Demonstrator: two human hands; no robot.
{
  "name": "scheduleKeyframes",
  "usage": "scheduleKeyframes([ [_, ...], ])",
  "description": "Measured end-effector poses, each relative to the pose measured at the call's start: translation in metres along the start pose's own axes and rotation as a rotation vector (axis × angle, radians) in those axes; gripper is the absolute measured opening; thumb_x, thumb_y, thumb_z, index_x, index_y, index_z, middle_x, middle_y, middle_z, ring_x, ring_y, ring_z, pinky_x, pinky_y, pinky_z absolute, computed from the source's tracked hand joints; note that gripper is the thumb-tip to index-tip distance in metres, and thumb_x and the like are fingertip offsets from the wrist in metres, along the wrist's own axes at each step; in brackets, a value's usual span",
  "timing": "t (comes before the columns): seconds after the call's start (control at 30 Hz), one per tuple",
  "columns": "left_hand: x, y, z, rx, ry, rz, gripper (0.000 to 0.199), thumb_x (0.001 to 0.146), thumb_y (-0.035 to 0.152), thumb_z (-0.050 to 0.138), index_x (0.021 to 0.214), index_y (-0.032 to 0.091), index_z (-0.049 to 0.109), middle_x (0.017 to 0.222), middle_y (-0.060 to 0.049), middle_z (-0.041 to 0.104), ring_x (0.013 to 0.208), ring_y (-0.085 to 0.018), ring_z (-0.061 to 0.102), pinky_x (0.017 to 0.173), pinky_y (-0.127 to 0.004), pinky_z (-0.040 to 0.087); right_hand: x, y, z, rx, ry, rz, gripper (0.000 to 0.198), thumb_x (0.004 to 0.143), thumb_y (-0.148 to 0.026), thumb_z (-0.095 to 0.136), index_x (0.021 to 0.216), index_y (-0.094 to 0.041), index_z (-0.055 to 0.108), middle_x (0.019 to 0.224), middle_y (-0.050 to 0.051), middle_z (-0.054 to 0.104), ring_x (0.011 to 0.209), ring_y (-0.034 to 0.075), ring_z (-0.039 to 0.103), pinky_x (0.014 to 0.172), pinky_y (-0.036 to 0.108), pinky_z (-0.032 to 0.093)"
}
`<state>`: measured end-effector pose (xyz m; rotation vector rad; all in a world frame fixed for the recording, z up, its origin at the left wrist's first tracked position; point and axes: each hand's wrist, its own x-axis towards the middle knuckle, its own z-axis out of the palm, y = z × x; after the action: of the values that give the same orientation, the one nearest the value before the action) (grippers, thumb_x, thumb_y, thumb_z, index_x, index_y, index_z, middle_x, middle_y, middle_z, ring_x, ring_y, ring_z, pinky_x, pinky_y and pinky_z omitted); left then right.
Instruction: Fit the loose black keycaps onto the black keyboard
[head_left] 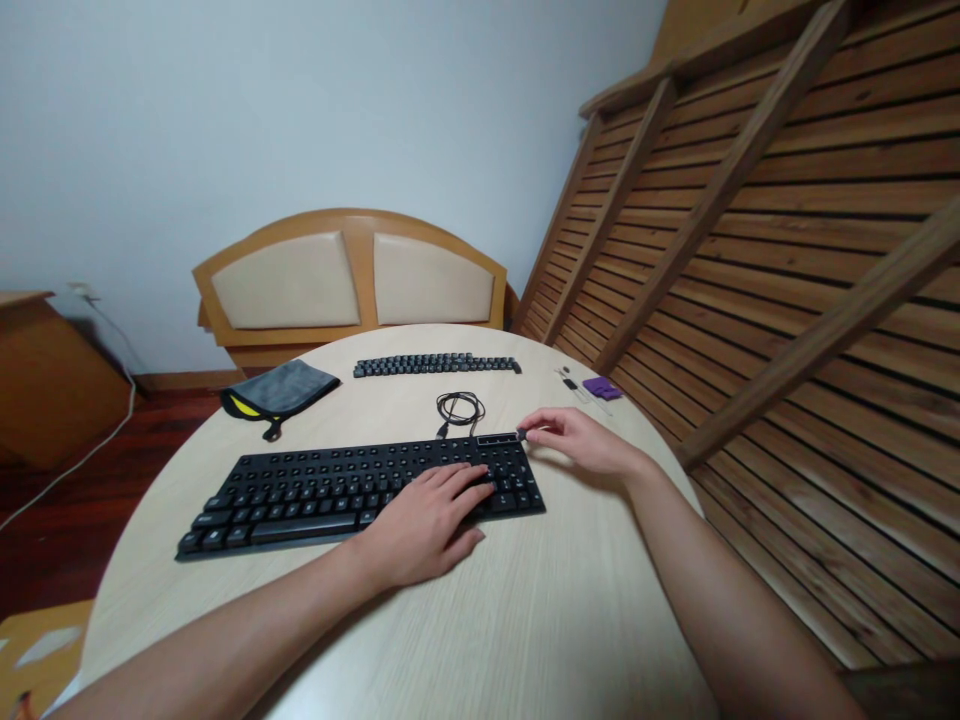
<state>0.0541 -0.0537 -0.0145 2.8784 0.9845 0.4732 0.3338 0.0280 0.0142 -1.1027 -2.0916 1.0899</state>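
A black keyboard [300, 530] lies across the table in front of me, slightly angled, with its right end near my hands. My left hand [424, 525] rests palm down over its right part, fingers spread on the keys near the number pad. At the keyboard's far right corner, my right hand [570, 437] pinches a small dark piece that looks like a keycap [522, 434] between thumb and fingertips. Behind the keyboard lies its coiled black cable [460, 405]. Farther back, many loose black keycaps [435, 364] stand in rows.
A grey cloth pouch [285, 388] with yellow lining lies at the left of the round table [570, 610]. At the right edge are a purple cloth [601, 387] and small items [570, 384]. A headboard [352, 225] stands behind; wooden slats [750, 270] lean at right.
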Motion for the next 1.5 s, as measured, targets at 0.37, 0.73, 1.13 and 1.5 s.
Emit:
scheduleKeyframes([
  [0.37, 0.000, -0.002, 0.001, 0.003, -0.018, -0.003, 0.050, 0.095, 0.035, 0.055, 0.142, 0.021, 0.046, 0.152, -0.009, 0.045, 0.137, -0.029, 0.044, 0.114, -0.048, 0.038, 0.002, 0.001, 0.003, 0.158, -0.135, 0.019, 0.031, 0.088, -0.044, 0.067, 0.104, -0.017, 0.067, 0.103, 0.007, 0.070, 0.096, 0.020, 0.063, 0.093, 0.039, 0.047],
  [0.73, 0.000, -0.001, 0.001, 0.003, -0.009, 0.003, 0.049, 0.095, 0.035, 0.055, 0.142, 0.021, 0.047, 0.151, -0.010, 0.047, 0.136, -0.029, 0.045, 0.113, -0.048, 0.039, -0.001, -0.009, 0.009, -0.119, -0.220, -0.053, 0.023, 0.090, -0.039, 0.064, 0.099, -0.019, 0.071, 0.104, 0.007, 0.071, 0.099, 0.022, 0.064, 0.093, 0.037, 0.047],
  [1.13, 0.000, -0.002, 0.003, 0.021, 0.001, 0.005, 0.043, 0.099, 0.032, 0.051, 0.141, 0.022, 0.048, 0.150, -0.009, 0.048, 0.136, -0.027, 0.046, 0.112, -0.047, 0.040, 0.001, -0.008, 0.011, -0.276, -0.183, -0.181, 0.018, 0.091, -0.036, 0.063, 0.092, -0.020, 0.071, 0.104, 0.007, 0.065, 0.103, 0.021, 0.060, 0.098, 0.039, 0.045],
  [1.5, 0.000, -0.003, 0.004, 0.045, 0.018, 0.023, 0.041, 0.100, 0.030, 0.050, 0.140, 0.021, 0.049, 0.149, -0.008, 0.049, 0.134, -0.027, 0.048, 0.111, -0.046, 0.041, 0.001, -0.014, 0.015, -0.433, -0.146, -0.176, 0.008, 0.084, -0.027, 0.069, 0.089, -0.021, 0.070, 0.094, 0.005, 0.070, 0.097, 0.022, 0.062, 0.089, 0.035, 0.046],
])
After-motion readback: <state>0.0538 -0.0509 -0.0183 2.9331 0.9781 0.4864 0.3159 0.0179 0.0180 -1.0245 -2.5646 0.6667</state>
